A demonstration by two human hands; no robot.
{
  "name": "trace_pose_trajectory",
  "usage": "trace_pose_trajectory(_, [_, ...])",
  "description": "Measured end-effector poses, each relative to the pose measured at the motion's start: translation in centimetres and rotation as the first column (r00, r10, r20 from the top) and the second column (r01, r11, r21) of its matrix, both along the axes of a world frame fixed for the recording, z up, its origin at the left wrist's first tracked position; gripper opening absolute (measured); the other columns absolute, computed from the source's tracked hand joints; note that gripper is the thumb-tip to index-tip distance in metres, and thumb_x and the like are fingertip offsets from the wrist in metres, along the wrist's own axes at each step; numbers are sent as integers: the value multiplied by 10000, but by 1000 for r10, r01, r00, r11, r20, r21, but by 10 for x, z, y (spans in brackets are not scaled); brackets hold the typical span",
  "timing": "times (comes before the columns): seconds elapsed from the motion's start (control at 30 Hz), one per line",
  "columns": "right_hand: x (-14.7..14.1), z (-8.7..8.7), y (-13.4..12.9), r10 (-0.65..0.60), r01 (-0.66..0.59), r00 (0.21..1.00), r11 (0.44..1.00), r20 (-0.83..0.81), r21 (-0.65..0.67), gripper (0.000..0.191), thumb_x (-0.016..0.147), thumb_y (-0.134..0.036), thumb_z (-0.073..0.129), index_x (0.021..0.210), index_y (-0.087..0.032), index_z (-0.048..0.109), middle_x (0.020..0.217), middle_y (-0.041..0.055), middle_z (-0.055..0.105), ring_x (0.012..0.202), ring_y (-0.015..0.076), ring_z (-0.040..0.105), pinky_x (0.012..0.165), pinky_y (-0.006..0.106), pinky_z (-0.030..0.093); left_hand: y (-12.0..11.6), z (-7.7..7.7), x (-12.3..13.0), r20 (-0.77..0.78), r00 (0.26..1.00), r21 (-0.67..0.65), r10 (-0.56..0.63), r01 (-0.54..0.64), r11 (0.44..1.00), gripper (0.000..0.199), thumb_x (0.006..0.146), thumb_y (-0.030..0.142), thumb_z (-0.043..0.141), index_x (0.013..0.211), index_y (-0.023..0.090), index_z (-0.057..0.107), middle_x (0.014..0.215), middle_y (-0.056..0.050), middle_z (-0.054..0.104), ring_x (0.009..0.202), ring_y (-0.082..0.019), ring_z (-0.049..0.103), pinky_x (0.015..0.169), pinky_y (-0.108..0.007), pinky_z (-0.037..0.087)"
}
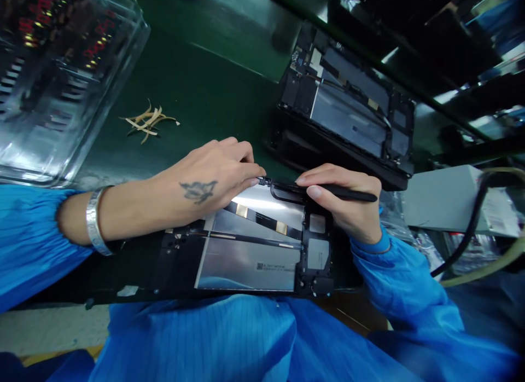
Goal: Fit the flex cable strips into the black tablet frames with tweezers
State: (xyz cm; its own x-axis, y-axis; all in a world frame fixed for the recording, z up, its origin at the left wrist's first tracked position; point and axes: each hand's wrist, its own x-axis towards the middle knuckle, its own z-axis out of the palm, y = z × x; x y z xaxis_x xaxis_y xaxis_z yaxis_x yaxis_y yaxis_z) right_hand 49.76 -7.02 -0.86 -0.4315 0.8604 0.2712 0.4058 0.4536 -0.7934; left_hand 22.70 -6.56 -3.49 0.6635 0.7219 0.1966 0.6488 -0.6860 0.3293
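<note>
An opened tablet [250, 261] lies in front of me, its silver battery, flat ribbon cables and dark frame exposed. At its far edge, the thumb and fingertips of my left hand [217, 177] pinch together by a small dark part [264, 181]; what they hold is too small to make out. My right hand [348, 198] is closed around slim black tweezers [348, 193], held like a pen. Their thin end points left along the same far edge, near the left fingertips, and the tip itself is hard to distinguish.
More opened tablets [353, 111] lie stacked at the back right. Clear plastic trays [118, 92] with small parts stand at the left. Tan strips [150, 121] lie on the green mat [213, 92]. A grey box [443, 198] and a thick cable [463, 242] are at the right.
</note>
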Motion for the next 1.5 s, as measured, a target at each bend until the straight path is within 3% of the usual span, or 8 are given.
trace_pose_trajectory(0.8, [-1,-2,0,-4,4,999,1000,-41,12,166,860,-204,741,947,-326,812,923,-3,781,851,185,707,773,342,596,-1,0,2,-8,1000,-19,26,-26,999,395,1048,306,343,1183,241,709,1078,-97,621,895,-235,583,699,-356,419])
trace_pose_trajectory(0.97, [0,1,1,9,-10,999,1000,39,11,124,860,-243,744,936,-311,813,927,14,782,851,206,710,787,372,601,0,0,2,-8,1000,-24,29,-29,999,379,1042,309,364,1150,233,719,1034,-92,618,861,-225,579,699,-350,420])
trace_pose_trajectory(1.27, [1,-1,3,18,-18,1000,1000,-9,13,156,859,-219,744,951,-323,814,933,0,782,855,190,709,777,347,598,-1,1,3,-8,1000,-14,27,-27,1000,403,1050,316,340,1172,234,716,1071,-95,625,878,-231,587,684,-351,422])
trace_pose_trajectory(1.5, [1,5,5,56,-57,996,998,66,14,123,861,-252,746,951,-302,814,941,19,783,856,204,717,796,365,603,0,4,3,-32,999,-17,29,-29,999,380,1046,311,367,1168,227,717,1077,-98,630,887,-231,591,680,-346,423])
